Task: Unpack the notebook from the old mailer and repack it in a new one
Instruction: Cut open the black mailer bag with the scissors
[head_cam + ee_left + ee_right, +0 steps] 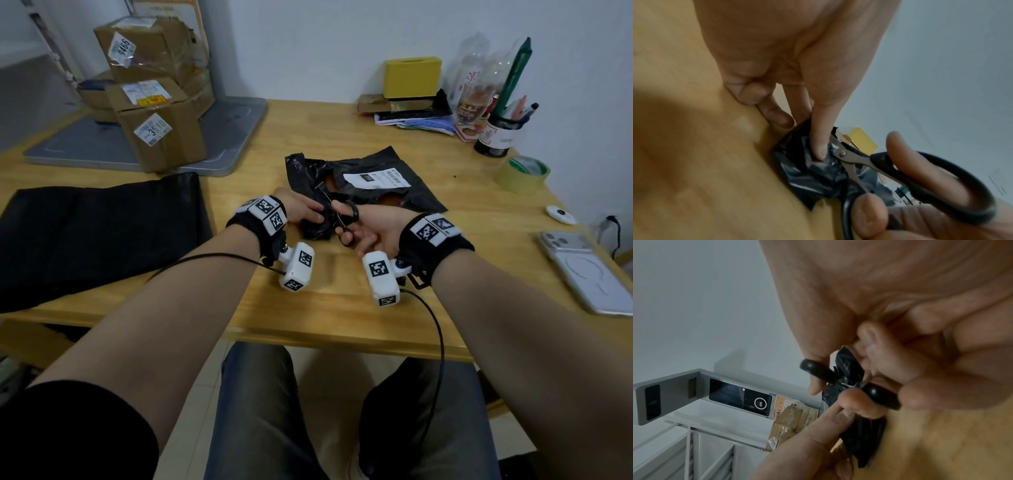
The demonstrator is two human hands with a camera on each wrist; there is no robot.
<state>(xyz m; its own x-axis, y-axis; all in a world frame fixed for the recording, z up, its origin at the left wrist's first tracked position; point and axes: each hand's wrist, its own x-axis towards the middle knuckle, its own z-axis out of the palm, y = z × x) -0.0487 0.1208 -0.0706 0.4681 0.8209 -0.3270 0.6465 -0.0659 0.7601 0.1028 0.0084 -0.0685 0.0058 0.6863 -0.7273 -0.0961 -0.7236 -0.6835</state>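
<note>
While my left hand (305, 209) pinches the crumpled black plastic old mailer (363, 185), my right hand (363, 233) grips black-handled scissors (344, 219) cutting it; I judge unpacking barely begun, repacking untouched.

- Crumpled black plastic old mailer (363, 185) with a white label, lying mid-bench, its near-left end bunched.
- Flat black new mailer (99, 233), far left.

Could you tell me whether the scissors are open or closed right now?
Open: the scissors' blades spread apart past the pivot, against the crumpled black mailer.
</note>
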